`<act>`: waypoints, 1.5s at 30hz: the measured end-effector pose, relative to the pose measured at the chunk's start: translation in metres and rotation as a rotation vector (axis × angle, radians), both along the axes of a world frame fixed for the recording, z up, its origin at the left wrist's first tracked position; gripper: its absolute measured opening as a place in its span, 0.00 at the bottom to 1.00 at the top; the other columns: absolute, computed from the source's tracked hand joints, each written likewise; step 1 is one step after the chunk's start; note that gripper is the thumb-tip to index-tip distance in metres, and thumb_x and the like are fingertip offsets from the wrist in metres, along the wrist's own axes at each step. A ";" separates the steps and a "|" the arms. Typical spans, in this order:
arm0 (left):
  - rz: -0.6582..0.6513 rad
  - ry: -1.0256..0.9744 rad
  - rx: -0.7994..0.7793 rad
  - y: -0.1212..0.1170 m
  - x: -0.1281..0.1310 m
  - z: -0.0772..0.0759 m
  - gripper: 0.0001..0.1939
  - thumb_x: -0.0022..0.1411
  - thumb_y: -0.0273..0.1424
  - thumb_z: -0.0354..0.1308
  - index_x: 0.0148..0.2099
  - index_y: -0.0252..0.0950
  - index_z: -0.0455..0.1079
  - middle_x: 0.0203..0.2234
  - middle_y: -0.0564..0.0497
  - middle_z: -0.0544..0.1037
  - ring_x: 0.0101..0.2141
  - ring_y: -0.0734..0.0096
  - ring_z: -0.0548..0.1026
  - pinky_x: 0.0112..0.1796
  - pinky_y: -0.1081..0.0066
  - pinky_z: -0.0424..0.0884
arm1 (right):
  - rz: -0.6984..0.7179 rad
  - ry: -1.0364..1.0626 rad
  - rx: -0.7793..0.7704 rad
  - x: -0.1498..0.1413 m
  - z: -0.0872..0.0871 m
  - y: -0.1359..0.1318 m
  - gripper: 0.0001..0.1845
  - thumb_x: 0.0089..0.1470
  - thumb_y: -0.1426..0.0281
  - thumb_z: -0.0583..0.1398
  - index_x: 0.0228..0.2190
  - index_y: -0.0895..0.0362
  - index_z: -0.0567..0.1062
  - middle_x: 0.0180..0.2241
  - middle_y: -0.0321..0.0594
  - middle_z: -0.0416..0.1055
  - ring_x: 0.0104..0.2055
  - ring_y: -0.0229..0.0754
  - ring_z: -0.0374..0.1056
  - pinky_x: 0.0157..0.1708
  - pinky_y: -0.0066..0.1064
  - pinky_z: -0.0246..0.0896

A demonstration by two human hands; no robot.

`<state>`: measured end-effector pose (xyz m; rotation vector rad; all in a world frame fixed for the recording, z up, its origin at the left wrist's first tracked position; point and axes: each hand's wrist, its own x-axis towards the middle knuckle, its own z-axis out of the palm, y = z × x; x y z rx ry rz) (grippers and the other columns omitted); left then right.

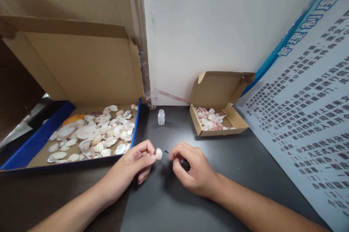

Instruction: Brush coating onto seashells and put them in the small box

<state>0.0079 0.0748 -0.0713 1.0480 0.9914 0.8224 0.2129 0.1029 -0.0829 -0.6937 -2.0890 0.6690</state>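
Between the thumb and fingers of my left hand [139,161] is a small whitish seashell [158,154] with darker specks. My right hand [194,168] is closed around a small brush; its dark tip [166,151] pokes out toward the shell, a short gap away. My fingers hide the rest of the brush. Beyond both hands, a small uncapped glass bottle [161,118] with whitish contents stands upright on the dark table [163,210].
At left, an open blue-edged cardboard box [135,125] holds many loose shells [87,132]. A smaller open cardboard box [226,133] with shells [211,118] sits at back right. A white panel [218,25] rises behind, and a printed board [308,108] leans at right.
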 end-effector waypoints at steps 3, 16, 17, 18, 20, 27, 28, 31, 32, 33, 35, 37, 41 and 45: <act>0.003 -0.003 0.003 0.000 0.000 -0.001 0.14 0.64 0.41 0.57 0.33 0.38 0.60 0.14 0.62 0.58 0.17 0.81 0.52 0.20 0.79 0.52 | 0.100 0.043 0.068 0.000 0.001 0.000 0.08 0.51 0.80 0.54 0.32 0.56 0.68 0.24 0.33 0.65 0.24 0.34 0.60 0.27 0.25 0.55; -0.015 0.043 0.018 -0.001 -0.001 -0.003 0.16 0.64 0.43 0.57 0.33 0.37 0.59 0.17 0.62 0.57 0.18 0.82 0.53 0.20 0.79 0.51 | 0.030 0.043 -0.003 0.000 0.000 -0.002 0.07 0.52 0.78 0.54 0.32 0.55 0.68 0.20 0.28 0.62 0.19 0.31 0.57 0.23 0.22 0.54; -0.014 0.041 0.016 -0.001 -0.001 -0.003 0.16 0.63 0.44 0.57 0.33 0.37 0.59 0.17 0.62 0.57 0.18 0.82 0.53 0.20 0.79 0.51 | 0.035 0.032 0.001 0.000 0.000 -0.002 0.07 0.53 0.78 0.54 0.32 0.55 0.68 0.20 0.28 0.62 0.18 0.31 0.57 0.23 0.22 0.54; -0.015 0.041 0.014 -0.001 -0.001 -0.003 0.16 0.63 0.44 0.57 0.34 0.38 0.59 0.17 0.62 0.57 0.18 0.82 0.53 0.21 0.78 0.51 | 0.053 0.027 0.013 0.000 0.000 -0.002 0.07 0.53 0.77 0.53 0.32 0.55 0.68 0.20 0.28 0.63 0.18 0.31 0.57 0.23 0.22 0.54; -0.017 0.048 0.012 -0.001 -0.001 -0.003 0.16 0.64 0.44 0.56 0.34 0.38 0.59 0.17 0.62 0.58 0.18 0.81 0.53 0.21 0.78 0.51 | 0.111 0.016 0.047 -0.001 -0.001 -0.001 0.07 0.54 0.77 0.53 0.32 0.55 0.68 0.21 0.30 0.66 0.19 0.31 0.60 0.24 0.23 0.56; -0.021 0.057 0.025 -0.002 -0.001 -0.002 0.16 0.64 0.43 0.57 0.33 0.37 0.59 0.18 0.62 0.57 0.18 0.81 0.54 0.21 0.78 0.51 | 0.013 -0.086 0.016 0.000 -0.003 0.001 0.07 0.52 0.78 0.52 0.28 0.55 0.68 0.19 0.30 0.66 0.18 0.32 0.59 0.23 0.24 0.53; -0.019 0.055 0.026 -0.001 0.000 -0.002 0.16 0.64 0.43 0.57 0.33 0.37 0.59 0.18 0.62 0.57 0.18 0.82 0.54 0.21 0.78 0.51 | 0.032 -0.055 0.044 0.000 -0.003 0.001 0.07 0.52 0.78 0.52 0.28 0.55 0.68 0.19 0.30 0.66 0.18 0.32 0.60 0.23 0.24 0.54; -0.020 0.054 0.025 -0.002 0.000 -0.001 0.16 0.64 0.43 0.57 0.33 0.37 0.59 0.18 0.62 0.57 0.18 0.82 0.53 0.21 0.78 0.51 | 0.118 0.018 0.136 0.000 -0.001 0.000 0.07 0.52 0.78 0.53 0.29 0.55 0.68 0.20 0.30 0.68 0.19 0.32 0.61 0.24 0.24 0.55; -0.021 0.056 0.024 -0.002 0.000 -0.001 0.16 0.64 0.43 0.56 0.33 0.37 0.59 0.17 0.62 0.58 0.18 0.82 0.53 0.21 0.78 0.51 | 0.135 0.024 0.148 -0.001 0.000 -0.001 0.07 0.53 0.78 0.53 0.29 0.56 0.69 0.21 0.31 0.69 0.19 0.32 0.61 0.25 0.24 0.56; -0.020 0.058 0.022 -0.002 0.000 -0.001 0.16 0.64 0.44 0.56 0.33 0.37 0.59 0.17 0.62 0.58 0.18 0.81 0.53 0.21 0.78 0.51 | 0.143 0.020 0.148 -0.001 0.001 -0.001 0.08 0.53 0.78 0.53 0.30 0.56 0.69 0.22 0.31 0.70 0.20 0.32 0.62 0.25 0.24 0.57; -0.013 0.059 0.017 -0.002 0.000 -0.001 0.16 0.64 0.44 0.56 0.34 0.37 0.59 0.17 0.62 0.58 0.18 0.81 0.53 0.21 0.78 0.51 | 0.152 -0.007 0.130 -0.001 0.002 -0.001 0.08 0.55 0.78 0.53 0.32 0.56 0.70 0.23 0.33 0.72 0.21 0.33 0.63 0.26 0.25 0.58; 0.005 0.044 0.010 -0.002 0.000 0.000 0.16 0.64 0.43 0.56 0.33 0.37 0.59 0.17 0.62 0.58 0.18 0.81 0.53 0.21 0.78 0.51 | 0.161 -0.042 0.114 -0.001 0.003 -0.001 0.09 0.56 0.77 0.52 0.34 0.56 0.71 0.24 0.34 0.73 0.22 0.33 0.64 0.27 0.25 0.59; 0.023 -0.001 -0.004 -0.001 0.001 0.000 0.16 0.63 0.42 0.57 0.33 0.38 0.59 0.15 0.62 0.58 0.17 0.81 0.51 0.20 0.79 0.51 | 0.134 -0.134 0.098 -0.001 0.001 0.000 0.10 0.55 0.76 0.52 0.33 0.56 0.73 0.24 0.35 0.71 0.22 0.34 0.63 0.26 0.26 0.56; 0.036 -0.013 -0.014 -0.001 0.002 0.000 0.16 0.62 0.42 0.58 0.33 0.38 0.60 0.14 0.63 0.57 0.17 0.81 0.51 0.20 0.79 0.51 | 0.095 -0.174 0.101 0.000 0.000 0.000 0.10 0.53 0.76 0.51 0.27 0.56 0.71 0.20 0.33 0.66 0.20 0.34 0.58 0.23 0.28 0.51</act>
